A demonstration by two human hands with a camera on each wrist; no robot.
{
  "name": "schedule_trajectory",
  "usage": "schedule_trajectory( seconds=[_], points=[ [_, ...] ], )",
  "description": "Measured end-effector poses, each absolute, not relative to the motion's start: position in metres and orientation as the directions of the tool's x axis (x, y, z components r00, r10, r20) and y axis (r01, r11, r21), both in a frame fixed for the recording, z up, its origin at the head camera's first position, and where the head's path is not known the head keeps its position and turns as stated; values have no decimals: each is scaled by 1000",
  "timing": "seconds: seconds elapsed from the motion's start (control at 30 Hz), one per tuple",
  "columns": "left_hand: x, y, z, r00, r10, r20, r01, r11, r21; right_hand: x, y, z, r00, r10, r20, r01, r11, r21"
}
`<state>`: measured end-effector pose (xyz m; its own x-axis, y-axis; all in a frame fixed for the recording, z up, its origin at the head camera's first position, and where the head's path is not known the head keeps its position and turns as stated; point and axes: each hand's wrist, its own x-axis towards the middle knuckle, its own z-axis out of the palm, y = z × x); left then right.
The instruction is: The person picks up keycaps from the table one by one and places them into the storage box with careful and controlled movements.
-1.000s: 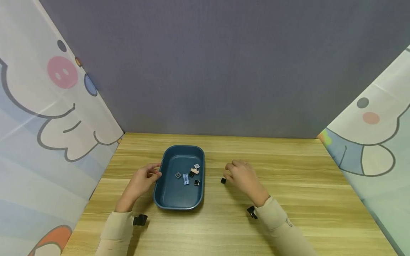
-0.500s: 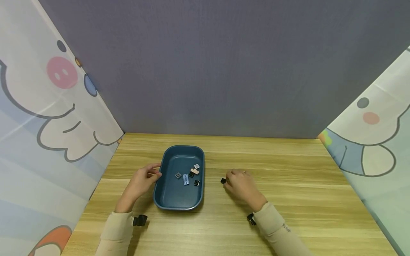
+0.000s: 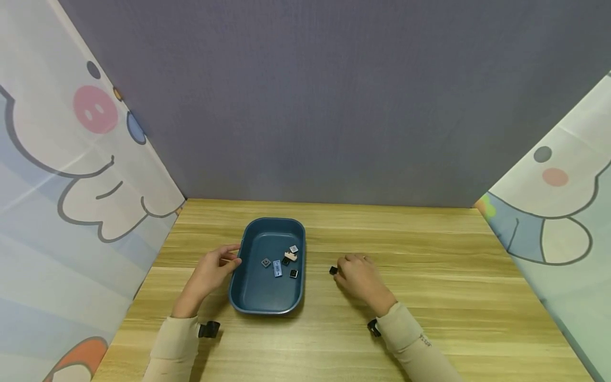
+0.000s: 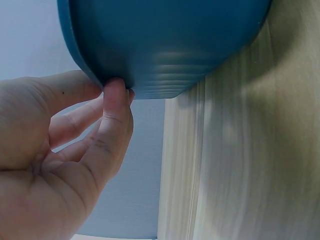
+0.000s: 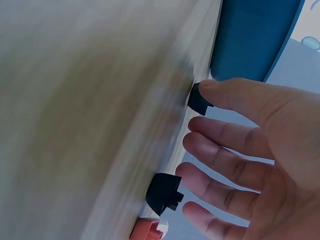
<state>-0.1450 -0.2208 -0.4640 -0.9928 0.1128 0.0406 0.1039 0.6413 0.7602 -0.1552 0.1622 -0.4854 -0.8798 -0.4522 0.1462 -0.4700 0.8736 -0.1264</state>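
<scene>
My left hand (image 3: 213, 269) pinches the left rim of a dark blue tray (image 3: 242, 289) between thumb and fingers; the left wrist view shows this grip on the tray wall (image 4: 165, 45) up close. Several small pieces lie in the tray, among them a light blue rectangular one (image 3: 277, 268). Over the table to the right is my right hand (image 3: 360, 277), its fingers loosely extended. Its thumb is at a small black keycap (image 5: 198, 100); whether it touches cannot be told. A second black keycap (image 5: 162, 194) and a red piece (image 5: 145, 230) sit near the other fingertips, hidden in the head view.
The wooden table (image 3: 448, 265) extends to both sides and meets a grey panel (image 3: 324, 106) at the back. Cartoon-printed sheets (image 3: 86, 212) flank it left and right. A black wrist device (image 3: 209, 329) sits at the left cuff, another (image 3: 374, 328) at the right.
The right hand came down slightly toward the near edge between the first two frames, with its thumb nearer the black keycap, then stayed. Left hand and tray hold their place.
</scene>
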Motion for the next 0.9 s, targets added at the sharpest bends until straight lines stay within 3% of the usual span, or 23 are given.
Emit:
schedule_trajectory(
  seconds=[0.43,0.9],
  points=[
    [-143,-221,-463,-993,116,36,102,641,761,-155,160,-483,-868,-467,166,-486,868,-101],
    [-144,-220,-461,-993,117,32,100,646,757,-162,148,-454,-822,-494,283,-528,848,-55]
  ],
)
